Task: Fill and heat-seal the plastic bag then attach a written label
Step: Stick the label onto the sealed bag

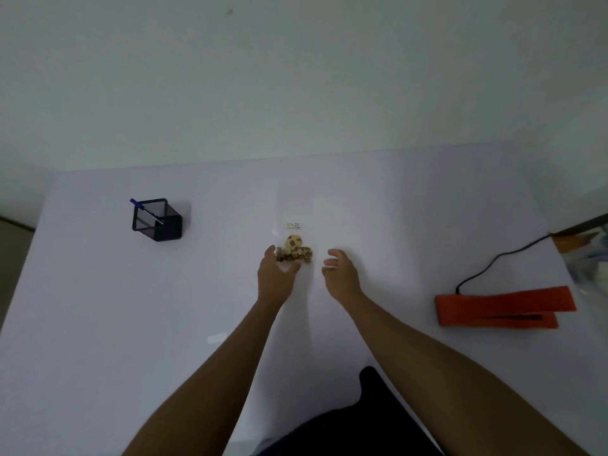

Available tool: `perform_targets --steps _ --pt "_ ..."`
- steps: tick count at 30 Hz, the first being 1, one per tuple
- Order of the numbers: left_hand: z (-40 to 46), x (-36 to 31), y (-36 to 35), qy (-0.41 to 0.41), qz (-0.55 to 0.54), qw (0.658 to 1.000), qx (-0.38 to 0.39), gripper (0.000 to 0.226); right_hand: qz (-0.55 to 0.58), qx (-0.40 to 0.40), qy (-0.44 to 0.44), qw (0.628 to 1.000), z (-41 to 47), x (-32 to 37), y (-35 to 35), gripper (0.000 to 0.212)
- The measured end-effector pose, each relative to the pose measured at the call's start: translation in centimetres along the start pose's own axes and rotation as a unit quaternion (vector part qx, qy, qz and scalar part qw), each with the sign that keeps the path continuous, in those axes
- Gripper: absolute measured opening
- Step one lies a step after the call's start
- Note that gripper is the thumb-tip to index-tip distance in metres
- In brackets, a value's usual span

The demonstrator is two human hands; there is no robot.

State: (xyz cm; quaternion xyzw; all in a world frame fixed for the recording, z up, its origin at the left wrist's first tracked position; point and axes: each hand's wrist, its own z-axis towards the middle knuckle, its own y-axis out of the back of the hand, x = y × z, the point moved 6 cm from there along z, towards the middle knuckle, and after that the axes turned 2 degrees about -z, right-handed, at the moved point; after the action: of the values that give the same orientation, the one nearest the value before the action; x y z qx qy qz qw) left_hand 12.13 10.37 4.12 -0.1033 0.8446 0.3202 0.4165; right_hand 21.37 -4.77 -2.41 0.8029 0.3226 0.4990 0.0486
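Note:
A clear plastic bag (pixel 297 209) lies flat on the white table (pixel 98 307), running away from me. Brown and yellow cookie pieces (pixel 296 250) fill its near end, and a small written label (pixel 293 226) sits on it just beyond them. My left hand (pixel 274 274) is at the bag's near left corner, with relaxed fingers touching the edge beside the cookies. My right hand (pixel 339 273) hovers just to the right of the bag, its fingers loosely curled and holding nothing.
A red heat sealer (pixel 500 306) with a black cord (pixel 493 261) lies at the right. A black mesh pen holder (pixel 157 219) with a blue pen (pixel 139 205) stands at the far left. The table's far edge meets a pale wall.

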Motion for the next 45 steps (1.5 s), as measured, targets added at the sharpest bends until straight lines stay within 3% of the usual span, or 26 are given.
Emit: perform_targets --steps 10,19,21,24,28,31,38,45 --pt "-10.7 -4.1 -7.8 -0.107 0.013 0.981 0.159 0.058 0.088 -0.112 0.021 0.990 -11.6 -5.0 9.6 0.018" --pt "-15.9 -7.9 -22.3 -0.055 0.030 0.956 0.287 0.053 0.095 -0.271 -0.113 0.951 -15.1 -15.5 25.2 0.007" --pt "-16.5 -7.7 -25.4 -0.016 0.015 0.956 0.292 0.053 0.122 -0.306 -0.158 0.931 -14.9 -17.9 28.4 0.021" --pt "-17.1 -7.5 -29.3 0.020 0.016 0.958 0.284 0.081 0.140 -0.333 -0.191 0.913 -13.6 -21.2 32.9 0.045" --pt "-17.1 -7.5 -32.3 0.032 0.001 0.971 0.236 0.071 0.099 -0.308 -0.208 0.923 -11.1 -23.7 37.3 0.067" --pt "-16.9 -8.0 -33.1 0.032 -0.012 0.980 0.195 0.070 0.055 -0.257 -0.178 0.948 -9.0 -23.7 38.1 0.066" --pt "-14.3 -10.4 -32.7 0.058 -0.039 0.989 0.130 0.074 0.051 -0.211 -0.147 0.965 -3.0 -21.0 38.1 0.068" --pt "-5.4 -15.1 -31.8 0.056 -0.014 0.991 0.120 0.078 0.034 -0.115 -0.121 0.985 7.3 -15.7 38.3 0.070"
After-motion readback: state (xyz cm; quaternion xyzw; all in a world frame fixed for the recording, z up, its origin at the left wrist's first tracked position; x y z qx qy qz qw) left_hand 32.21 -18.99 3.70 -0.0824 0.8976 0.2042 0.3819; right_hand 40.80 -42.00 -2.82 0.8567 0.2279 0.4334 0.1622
